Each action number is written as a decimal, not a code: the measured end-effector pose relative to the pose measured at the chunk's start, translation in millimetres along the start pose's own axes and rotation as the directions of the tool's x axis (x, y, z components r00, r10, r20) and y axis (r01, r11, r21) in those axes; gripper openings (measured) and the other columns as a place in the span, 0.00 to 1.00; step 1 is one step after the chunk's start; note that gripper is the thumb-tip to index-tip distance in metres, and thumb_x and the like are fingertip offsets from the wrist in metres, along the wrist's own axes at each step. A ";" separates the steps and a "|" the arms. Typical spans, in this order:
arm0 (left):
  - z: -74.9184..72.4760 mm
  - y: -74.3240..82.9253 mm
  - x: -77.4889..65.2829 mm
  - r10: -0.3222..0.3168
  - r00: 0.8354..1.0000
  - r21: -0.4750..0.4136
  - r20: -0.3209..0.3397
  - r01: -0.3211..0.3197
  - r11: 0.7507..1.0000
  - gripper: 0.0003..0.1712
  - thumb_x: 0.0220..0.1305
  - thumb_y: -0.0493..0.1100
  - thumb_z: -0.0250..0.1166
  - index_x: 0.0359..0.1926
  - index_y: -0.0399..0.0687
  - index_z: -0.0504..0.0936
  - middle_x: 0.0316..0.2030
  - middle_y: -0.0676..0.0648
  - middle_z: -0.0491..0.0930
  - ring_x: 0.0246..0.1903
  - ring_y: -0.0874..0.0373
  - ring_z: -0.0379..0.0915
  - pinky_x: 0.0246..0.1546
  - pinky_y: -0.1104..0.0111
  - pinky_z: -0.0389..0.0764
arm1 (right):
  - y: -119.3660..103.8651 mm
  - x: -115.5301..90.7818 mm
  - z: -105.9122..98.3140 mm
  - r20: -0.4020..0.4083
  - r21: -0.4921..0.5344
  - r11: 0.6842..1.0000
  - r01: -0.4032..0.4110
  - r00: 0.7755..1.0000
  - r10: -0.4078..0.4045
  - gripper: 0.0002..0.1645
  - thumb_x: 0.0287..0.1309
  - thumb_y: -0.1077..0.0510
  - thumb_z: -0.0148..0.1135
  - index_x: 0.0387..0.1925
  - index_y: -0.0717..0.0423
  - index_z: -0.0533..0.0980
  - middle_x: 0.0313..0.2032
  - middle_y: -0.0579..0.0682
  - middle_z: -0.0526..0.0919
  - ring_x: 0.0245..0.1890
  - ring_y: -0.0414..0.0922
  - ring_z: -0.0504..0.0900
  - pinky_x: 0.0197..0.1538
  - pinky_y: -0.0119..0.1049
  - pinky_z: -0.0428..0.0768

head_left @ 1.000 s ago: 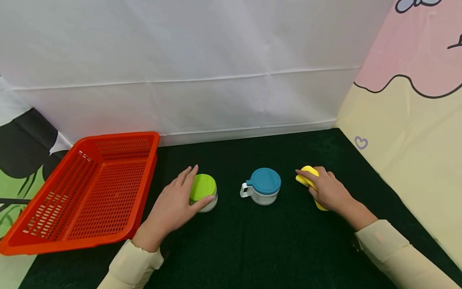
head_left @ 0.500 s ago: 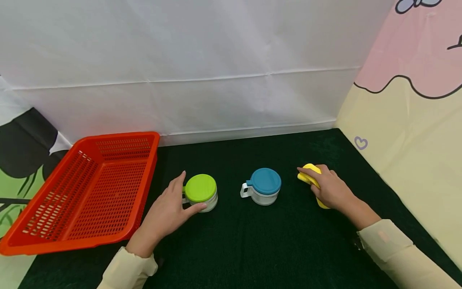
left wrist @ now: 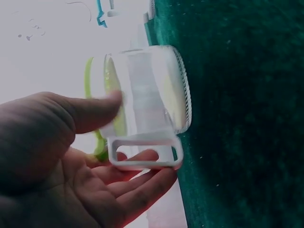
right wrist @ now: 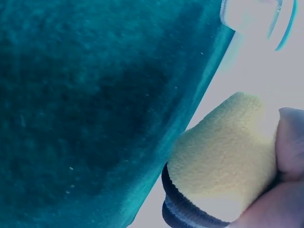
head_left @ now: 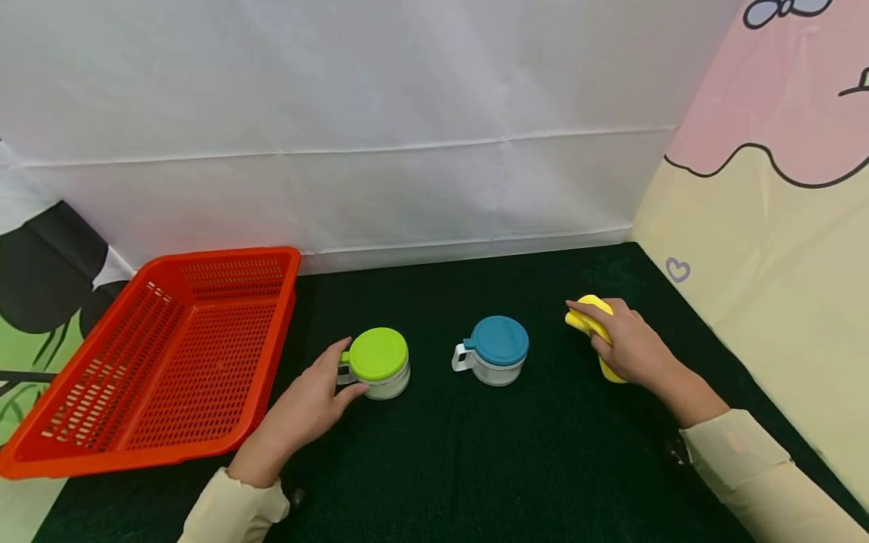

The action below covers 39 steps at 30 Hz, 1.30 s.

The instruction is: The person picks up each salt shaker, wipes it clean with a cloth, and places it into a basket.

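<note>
A clear jar with a lime-green lid and a white handle stands upright on the dark green cloth. My left hand is at its handle side, thumb apart from the fingers. In the left wrist view, the fingertips lie right at the handle and the thumb overlaps the jar's side. My right hand grips a yellow sponge, which shows a dark underside in the right wrist view. Between the hands stands a similar jar with a blue lid, its white handle pointing left.
A red perforated plastic basket sits at the left of the table. The dark green cloth covers the tabletop. White sheeting hangs behind it, and a patterned pink and cream sheet on the right.
My left hand has drawn back left and nearer from the green-lidded jar's lid to its handle side. My right hand has slid slightly away and to the right with the sponge.
</note>
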<state>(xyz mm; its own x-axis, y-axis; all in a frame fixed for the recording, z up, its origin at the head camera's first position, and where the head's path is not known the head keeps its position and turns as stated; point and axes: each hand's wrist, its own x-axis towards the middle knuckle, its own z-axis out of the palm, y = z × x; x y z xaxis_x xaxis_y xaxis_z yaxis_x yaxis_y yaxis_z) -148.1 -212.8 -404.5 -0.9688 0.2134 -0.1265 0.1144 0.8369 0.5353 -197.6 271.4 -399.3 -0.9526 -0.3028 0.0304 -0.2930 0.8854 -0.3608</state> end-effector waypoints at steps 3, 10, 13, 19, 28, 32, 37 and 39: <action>-3.3 -0.7 -2.6 0.045 0.999 -0.025 -0.004 -0.045 0.999 0.39 0.75 0.44 0.62 0.78 0.40 0.55 0.71 0.33 0.66 0.65 0.39 0.70 0.62 0.41 0.72 | -0.4 0.2 -5.1 -0.008 0.016 1.000 -0.004 1.000 0.004 0.38 0.71 0.62 0.58 0.78 0.40 0.61 0.67 0.72 0.60 0.55 0.70 0.70 0.50 0.67 0.77; -8.2 4.9 -3.8 0.023 0.999 -0.009 -0.035 -0.024 1.000 0.19 0.78 0.41 0.57 0.65 0.41 0.74 0.40 0.45 0.80 0.27 0.58 0.72 0.27 0.64 0.77 | -4.4 1.2 -15.2 -0.013 0.043 0.999 -0.024 1.000 0.024 0.37 0.72 0.61 0.56 0.78 0.40 0.60 0.67 0.73 0.59 0.56 0.69 0.69 0.53 0.68 0.75; -8.5 7.0 -3.5 0.003 0.999 -0.002 -0.042 -0.003 1.000 0.15 0.78 0.43 0.58 0.59 0.42 0.78 0.34 0.47 0.78 0.24 0.58 0.70 0.23 0.65 0.75 | -6.0 0.5 -18.9 -0.015 0.051 0.998 -0.029 0.999 0.029 0.37 0.73 0.61 0.56 0.78 0.41 0.60 0.67 0.73 0.59 0.56 0.68 0.69 0.53 0.68 0.75; -4.4 6.0 -0.8 -0.007 0.998 -0.058 -0.063 0.003 0.998 0.12 0.80 0.43 0.56 0.57 0.43 0.74 0.35 0.45 0.77 0.25 0.56 0.69 0.23 0.65 0.75 | -8.8 -0.6 -26.5 -0.033 0.067 0.998 -0.021 0.999 0.024 0.37 0.73 0.61 0.56 0.78 0.41 0.60 0.65 0.72 0.60 0.53 0.66 0.69 0.51 0.66 0.77; 0.8 6.3 5.9 -0.042 0.991 -0.103 -0.129 0.028 0.994 0.11 0.82 0.44 0.52 0.56 0.44 0.69 0.36 0.44 0.74 0.27 0.54 0.69 0.24 0.64 0.75 | -17.2 -2.2 -37.1 -0.070 0.078 0.997 0.007 0.998 -0.001 0.37 0.74 0.61 0.56 0.78 0.40 0.60 0.64 0.70 0.61 0.49 0.63 0.70 0.47 0.62 0.78; 1.8 11.1 9.2 -0.029 0.984 -0.098 -0.177 0.012 0.995 0.10 0.82 0.44 0.53 0.55 0.44 0.69 0.34 0.44 0.73 0.26 0.54 0.69 0.23 0.65 0.74 | -21.6 -2.3 -39.7 -0.097 0.093 0.995 0.036 0.995 -0.027 0.36 0.74 0.62 0.55 0.78 0.40 0.60 0.63 0.69 0.62 0.49 0.61 0.70 0.46 0.61 0.79; -1.8 23.7 12.1 0.004 0.975 -0.108 -0.222 -0.029 0.994 0.09 0.82 0.43 0.53 0.55 0.44 0.69 0.34 0.44 0.72 0.25 0.54 0.68 0.23 0.65 0.74 | -32.4 -1.2 -41.9 -0.146 0.125 0.988 0.096 0.986 -0.077 0.35 0.75 0.61 0.55 0.78 0.41 0.61 0.62 0.67 0.64 0.46 0.58 0.70 0.44 0.55 0.79; -4.4 31.2 12.6 0.026 0.970 -0.112 -0.241 -0.054 0.992 0.10 0.82 0.43 0.53 0.56 0.44 0.69 0.35 0.44 0.73 0.25 0.54 0.68 0.23 0.65 0.74 | -39.3 -0.8 -43.0 -0.169 0.150 0.980 0.127 0.980 -0.101 0.35 0.75 0.61 0.55 0.78 0.41 0.61 0.61 0.66 0.64 0.46 0.57 0.70 0.43 0.54 0.78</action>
<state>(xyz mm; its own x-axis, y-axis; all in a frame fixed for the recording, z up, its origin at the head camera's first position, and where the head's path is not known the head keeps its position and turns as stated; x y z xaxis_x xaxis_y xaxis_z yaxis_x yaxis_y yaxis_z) -157.7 -186.2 -385.7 -0.9899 0.1073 0.0924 0.1416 0.7623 0.6316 -188.9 252.0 -345.1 -0.9184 -0.3264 0.2236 -0.3955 0.7768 -0.4901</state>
